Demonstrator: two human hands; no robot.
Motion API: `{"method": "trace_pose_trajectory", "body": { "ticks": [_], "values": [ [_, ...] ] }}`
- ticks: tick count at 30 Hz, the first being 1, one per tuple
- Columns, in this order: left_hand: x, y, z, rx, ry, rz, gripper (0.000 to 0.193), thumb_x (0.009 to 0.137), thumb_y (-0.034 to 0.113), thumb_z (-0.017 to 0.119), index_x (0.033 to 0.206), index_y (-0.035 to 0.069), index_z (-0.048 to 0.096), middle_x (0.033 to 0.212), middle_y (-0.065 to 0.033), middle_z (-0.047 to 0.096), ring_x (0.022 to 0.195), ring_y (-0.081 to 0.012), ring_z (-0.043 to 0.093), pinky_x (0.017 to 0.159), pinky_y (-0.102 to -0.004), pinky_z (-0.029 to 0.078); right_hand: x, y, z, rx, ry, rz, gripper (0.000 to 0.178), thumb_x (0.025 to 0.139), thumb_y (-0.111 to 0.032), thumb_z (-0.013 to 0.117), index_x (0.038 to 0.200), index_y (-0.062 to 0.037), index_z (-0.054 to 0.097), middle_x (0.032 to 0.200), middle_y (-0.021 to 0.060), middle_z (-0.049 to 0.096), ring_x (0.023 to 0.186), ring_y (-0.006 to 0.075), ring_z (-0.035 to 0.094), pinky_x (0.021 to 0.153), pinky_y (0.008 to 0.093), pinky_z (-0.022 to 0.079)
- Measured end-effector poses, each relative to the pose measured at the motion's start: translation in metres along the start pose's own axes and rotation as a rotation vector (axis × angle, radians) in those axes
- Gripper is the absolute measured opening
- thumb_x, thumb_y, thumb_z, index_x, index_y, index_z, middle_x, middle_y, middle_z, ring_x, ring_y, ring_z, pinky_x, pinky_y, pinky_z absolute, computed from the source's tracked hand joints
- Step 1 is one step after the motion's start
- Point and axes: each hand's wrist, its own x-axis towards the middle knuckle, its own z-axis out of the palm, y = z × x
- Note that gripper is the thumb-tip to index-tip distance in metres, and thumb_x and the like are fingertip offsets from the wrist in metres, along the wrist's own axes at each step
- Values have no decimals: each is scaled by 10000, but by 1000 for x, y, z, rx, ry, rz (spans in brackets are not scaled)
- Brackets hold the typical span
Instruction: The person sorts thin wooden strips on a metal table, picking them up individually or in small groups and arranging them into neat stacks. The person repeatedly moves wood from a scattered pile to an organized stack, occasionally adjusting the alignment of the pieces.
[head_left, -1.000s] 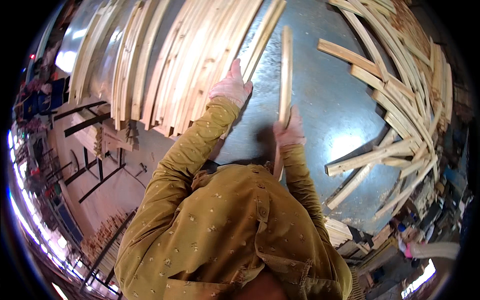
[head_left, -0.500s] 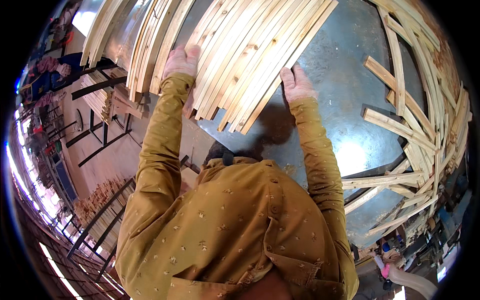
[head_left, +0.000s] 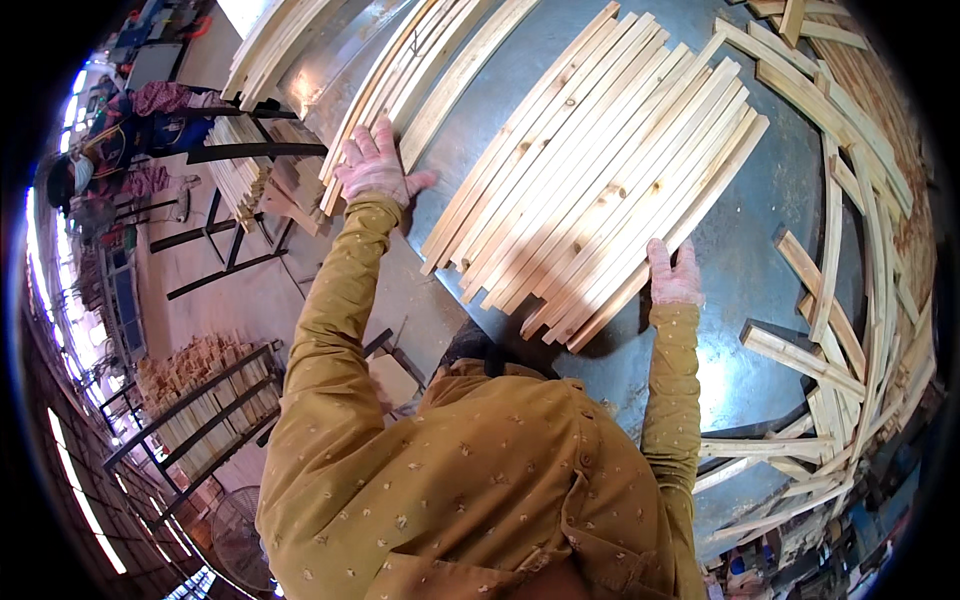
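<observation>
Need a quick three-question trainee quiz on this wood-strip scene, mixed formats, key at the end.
1. Which of the person's hands is at the right-hand edge of the wide row of wood strips?

2. True or false: the fingers of the left hand are spread apart.

3. How does the wood pile at the right side of the metal table lie?
A. In one neat parallel row
B. Jumbled, with pieces crossing each other
C. Standing on end in a bundle

Key:
1. The right hand
2. True
3. B
</observation>
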Motion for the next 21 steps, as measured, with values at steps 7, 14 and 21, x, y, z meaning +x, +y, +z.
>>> {"method": "trace_pose_trajectory", "body": {
  "ticks": [7,14,21],
  "values": [
    [41,-61,36,-175,154,371,912,846,498,681,1536,126,216,1484,-197,377,1308,-422,452,1059,-463,428,-1,-3,4,122,36,-25,535,929,-294,695,1317,36,530,1165,185,676,1049,253,633,924,356,480],
    [6,-42,9,-154,436,326,925,808,491,730,1499,64,288,1471,-205,405,1364,-388,393,1120,-521,307,-16,-11,-7,-321,-1,-168,506,960,-372,605,1343,-46,553,1126,179,691,1023,316,665,934,380,489],
    [-134,-2,81,-997,381,-248,957,927,522,605,1518,-83,157,1286,-221,561,1196,-301,549,1049,-368,415,72,-142,-40,-303,217,-447,328,914,-187,669,1193,-16,650,1098,143,684,996,235,651,893,326,504]
  ]
}}
